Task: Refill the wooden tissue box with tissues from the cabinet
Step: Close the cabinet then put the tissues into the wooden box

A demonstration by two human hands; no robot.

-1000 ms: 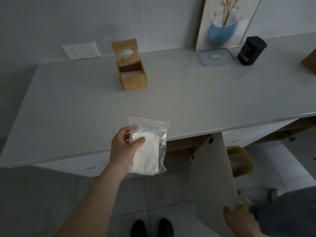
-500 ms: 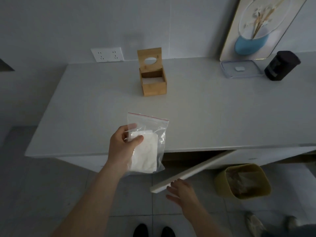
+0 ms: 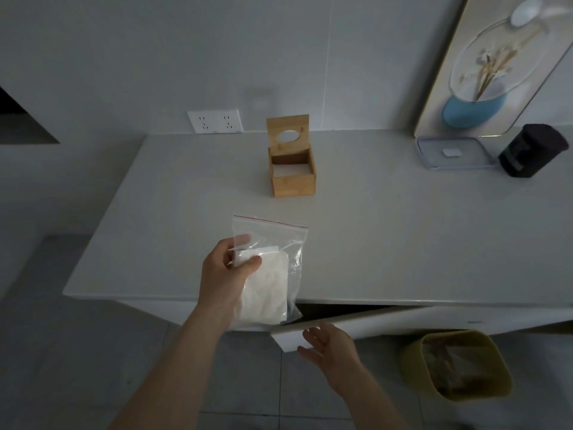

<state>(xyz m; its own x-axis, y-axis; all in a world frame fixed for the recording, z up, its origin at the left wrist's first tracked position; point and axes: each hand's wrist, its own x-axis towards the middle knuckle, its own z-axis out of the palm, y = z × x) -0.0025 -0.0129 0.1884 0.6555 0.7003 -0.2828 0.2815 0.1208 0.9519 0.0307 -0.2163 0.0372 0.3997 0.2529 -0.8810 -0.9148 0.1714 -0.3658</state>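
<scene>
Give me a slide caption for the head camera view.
Left hand holds a zip bag of tissues while right hand pushes the cabinet door.

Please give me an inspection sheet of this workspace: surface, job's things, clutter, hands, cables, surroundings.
Surface: white counter, mostly bare.
Job's things: wooden box at the back, lid up, some white inside; zip bag of tissues, red seal on top, held above the front edge; cabinet door under the counter, slightly ajar.
Clutter: clear tray, black container, framed picture leaning on the wall, all at the right rear.
Hands: left hand grips the bag; right hand, fingers spread, at the door edge.
Cables: nothing seen.
Surroundings: wall socket, yellow bin on the tiled floor.
</scene>
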